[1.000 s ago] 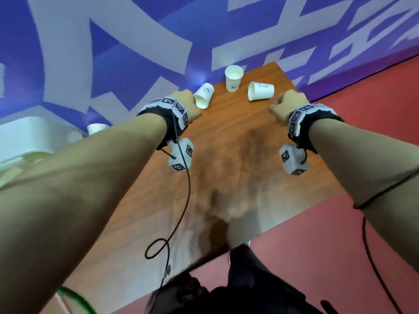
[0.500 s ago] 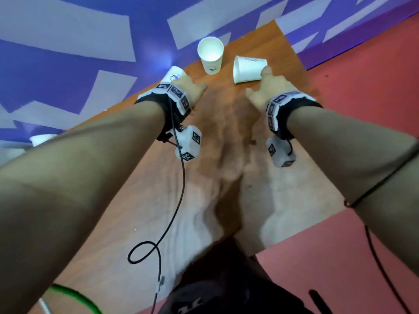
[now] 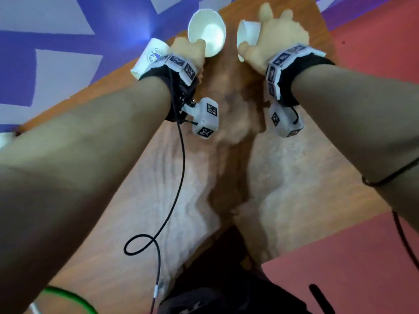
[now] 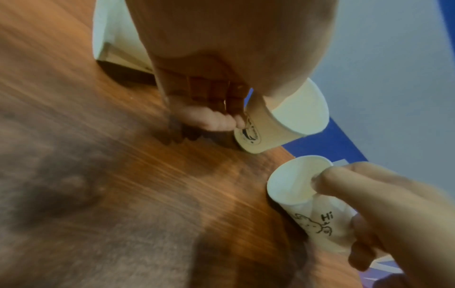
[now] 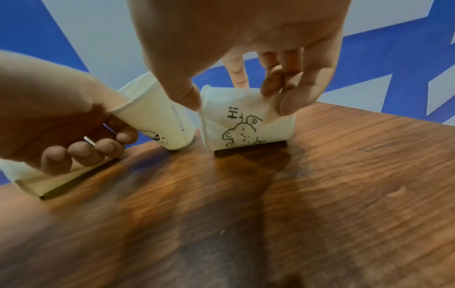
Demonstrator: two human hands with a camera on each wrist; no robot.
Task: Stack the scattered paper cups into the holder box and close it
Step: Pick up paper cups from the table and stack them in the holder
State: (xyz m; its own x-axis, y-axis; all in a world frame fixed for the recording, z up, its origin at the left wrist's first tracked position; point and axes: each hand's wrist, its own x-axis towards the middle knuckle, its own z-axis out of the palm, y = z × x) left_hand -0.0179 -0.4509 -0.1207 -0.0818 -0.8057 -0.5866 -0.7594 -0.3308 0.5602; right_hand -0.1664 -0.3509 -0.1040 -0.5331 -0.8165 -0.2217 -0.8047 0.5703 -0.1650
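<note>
Blue-and-white patterned wall and a red floor surround the wooden table (image 3: pixel 140 200) in the head view; at its far end the left hand (image 3: pixel 188 49) holds the rim of a tilted paper cup (image 3: pixel 207 34), the right hand (image 3: pixel 275 39) closes over a second cup (image 3: pixel 248 30) lying on its side just right of it, and a third cup (image 3: pixel 149 57) lies at the left, partly hidden by the left wrist; from the left wrist view, the thumb sits inside the tilted cup (image 4: pixel 278 124) with fingers (image 4: pixel 209 118) curled outside its wall, its base on the table, while the right hand (image 4: pixel 393 214) grips the cup marked "Hi" (image 4: pixel 317 218); from the right wrist view, thumb and fingertips (image 5: pixel 283 93) pinch the "Hi" cup (image 5: pixel 246 124), denting its wall, and the left hand (image 5: pixel 61 120) grips the tilted cup (image 5: pixel 157 120) just beside it; no holder box can be made out.
</note>
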